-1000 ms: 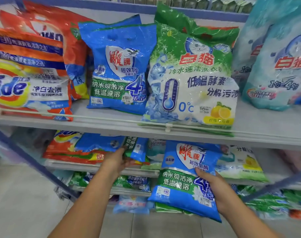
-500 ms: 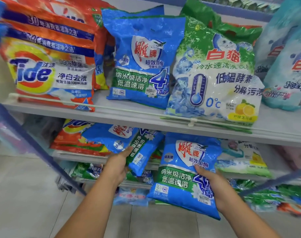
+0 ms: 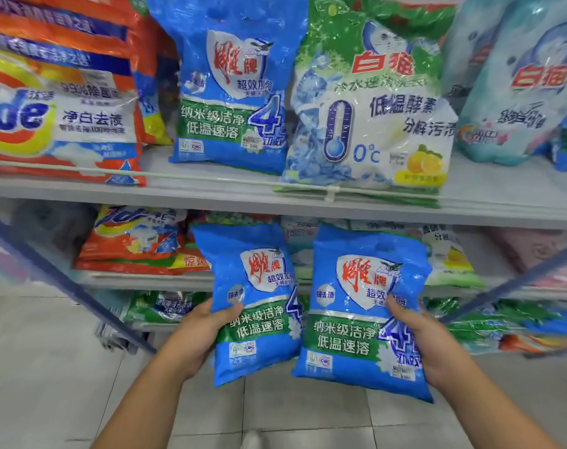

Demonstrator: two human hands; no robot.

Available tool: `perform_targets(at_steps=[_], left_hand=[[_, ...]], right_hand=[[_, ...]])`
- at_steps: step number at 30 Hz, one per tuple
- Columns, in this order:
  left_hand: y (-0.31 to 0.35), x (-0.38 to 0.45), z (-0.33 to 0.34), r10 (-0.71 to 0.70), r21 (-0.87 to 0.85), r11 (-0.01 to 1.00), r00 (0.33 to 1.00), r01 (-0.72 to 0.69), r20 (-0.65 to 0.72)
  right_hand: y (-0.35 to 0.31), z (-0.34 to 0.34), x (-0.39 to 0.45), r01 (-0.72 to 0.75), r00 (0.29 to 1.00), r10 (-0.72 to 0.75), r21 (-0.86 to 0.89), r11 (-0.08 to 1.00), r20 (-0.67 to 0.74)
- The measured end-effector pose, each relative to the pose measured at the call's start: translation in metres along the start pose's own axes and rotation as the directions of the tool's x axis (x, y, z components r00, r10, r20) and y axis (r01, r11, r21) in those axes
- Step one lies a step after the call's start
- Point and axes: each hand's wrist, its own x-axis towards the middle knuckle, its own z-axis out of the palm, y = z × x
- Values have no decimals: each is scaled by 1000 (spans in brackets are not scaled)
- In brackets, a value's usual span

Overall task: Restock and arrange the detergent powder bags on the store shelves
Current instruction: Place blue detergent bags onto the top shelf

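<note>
**Blue detergent bags, one per hand, held before the shelves**

Grey upper shelf (image 3: 210, 192) carries an upright row: orange Tide bag (image 3: 61, 118), blue bag (image 3: 233, 92), green-white bag (image 3: 369, 105). Below shelf edge, right blue bag (image 3: 363, 306) and left blue bag (image 3: 253, 296) upright, edges touching. Right hand (image 3: 427, 348) grips its bag, thumb on front. Left hand (image 3: 198, 335) likewise, thumb across front

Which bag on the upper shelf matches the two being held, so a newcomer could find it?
Start at the upper shelf with its front rail. Between the orange Tide bags and the green-and-white thermometer bag stands the blue bag. It alone there has a white shield with red characters, a green band and a large 4.
</note>
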Motion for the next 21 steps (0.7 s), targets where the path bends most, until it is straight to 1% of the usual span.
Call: perform_targets(at_steps=[3, 6, 9, 11, 15, 17, 21], left_hand=[[2, -12, 31, -48, 8, 999, 998, 48, 49], [3, -27, 75, -62, 63, 996, 992, 56, 108], [-6, -43, 131, -65, 88, 995, 984, 51, 168], [-18, -54, 177, -53, 117, 993, 974, 27, 219], [-48, -76, 279, -33, 168, 985, 942, -25, 333], [-65, -81, 326, -43, 197, 980, 926, -34, 376], [-90, -86, 416, -45, 208, 977, 908, -47, 416]], right_hand=[[-2, -35, -14, -19, 1000, 20, 27, 999, -14], [-10, -81, -33, -8, 1000, 10, 84, 996, -28], [-17, -144, -56, -8, 998, 17, 136, 991, -61], [-17, -198, -70, 13, 995, 3, 162, 987, -102], [-24, -310, -102, 115, 973, -68, 203, 972, -222], [-34, -354, -119, 176, 966, -124, 227, 958, -228], [-62, -421, -153, 299, 935, -222, 283, 911, -275]])
